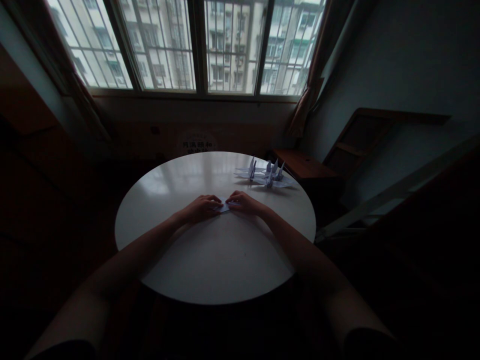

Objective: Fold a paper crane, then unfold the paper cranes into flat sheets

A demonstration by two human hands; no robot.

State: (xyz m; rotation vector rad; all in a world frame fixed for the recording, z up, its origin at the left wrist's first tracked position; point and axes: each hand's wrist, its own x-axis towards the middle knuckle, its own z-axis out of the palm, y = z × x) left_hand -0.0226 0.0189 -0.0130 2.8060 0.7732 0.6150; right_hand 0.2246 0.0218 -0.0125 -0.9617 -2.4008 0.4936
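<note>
A small piece of folded white paper (224, 207) lies on the round white table (217, 265), partly covered by my fingers. My left hand (205, 206) grips its left side, with fingers bent and pressed close to the paper. On the opposite side my right hand (243, 202) pinches the paper, its fingertips almost meeting those of the left. How the folds run under my fingers cannot be made out in the dim light. Beyond my right hand, several folded paper cranes (269, 179) stand grouped at the far right of the tabletop.
A brown wooden bench or low cabinet (307, 165) stands behind the table on the right. A barred window (198, 50) with curtains (305, 107) fills the far wall. A wooden frame (356, 135) leans against the right wall.
</note>
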